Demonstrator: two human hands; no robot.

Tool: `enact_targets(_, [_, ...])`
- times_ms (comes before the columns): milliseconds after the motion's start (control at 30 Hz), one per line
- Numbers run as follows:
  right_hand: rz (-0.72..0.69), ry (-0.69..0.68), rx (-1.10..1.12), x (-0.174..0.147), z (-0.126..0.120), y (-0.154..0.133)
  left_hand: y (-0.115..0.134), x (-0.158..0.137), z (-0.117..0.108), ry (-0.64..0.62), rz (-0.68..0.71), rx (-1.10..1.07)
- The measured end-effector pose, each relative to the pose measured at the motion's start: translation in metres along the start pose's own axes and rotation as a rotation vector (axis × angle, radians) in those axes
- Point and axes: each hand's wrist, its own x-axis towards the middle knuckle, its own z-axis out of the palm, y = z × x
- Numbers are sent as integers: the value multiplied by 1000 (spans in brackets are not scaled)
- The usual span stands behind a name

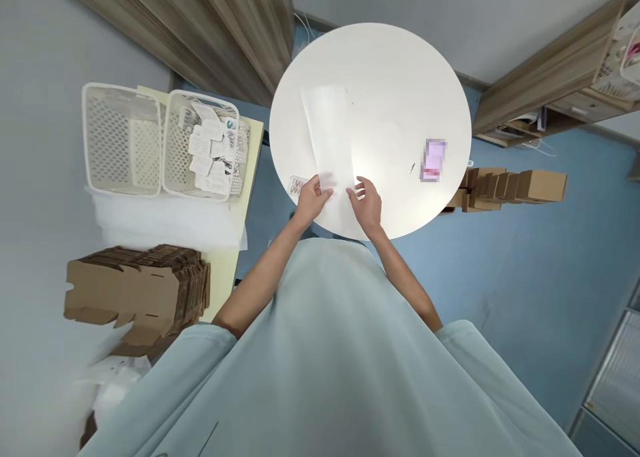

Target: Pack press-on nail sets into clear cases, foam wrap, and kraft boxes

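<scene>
A long, thin white sheet, like packing foam point(330, 127), lies on the round white table point(390, 63) and runs towards my body. My left hand point(312, 202) is closed on its left edge near the front of the table, thumb over the sheet. At the right edge, my right hand point(367, 207) holds the sheet with bent fingers, the thumb on top. Just left of my left hand is a small clear pack with pinkish pieces point(296, 185), partly covered by that hand.
A blurred pink item point(433, 160) lies on the table's right side. On the left side table stand a white basket point(123, 140), another holding white cards point(210, 151), white sheets point(165, 220) and stacked flattened cardboard boxes point(130, 287). Brown boxes point(515, 187) stand at right.
</scene>
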Motion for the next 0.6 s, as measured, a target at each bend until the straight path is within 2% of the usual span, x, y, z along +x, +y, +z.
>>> enact_targets(267, [145, -11, 121, 22, -5, 41, -20, 15, 34, -4, -42, 32])
enact_targets(467, [297, -19, 290, 36, 12, 72, -22, 18, 41, -27, -124, 30])
enact_targets(600, [400, -57, 279, 39, 26, 87, -37, 20, 40, -18, -251, -41])
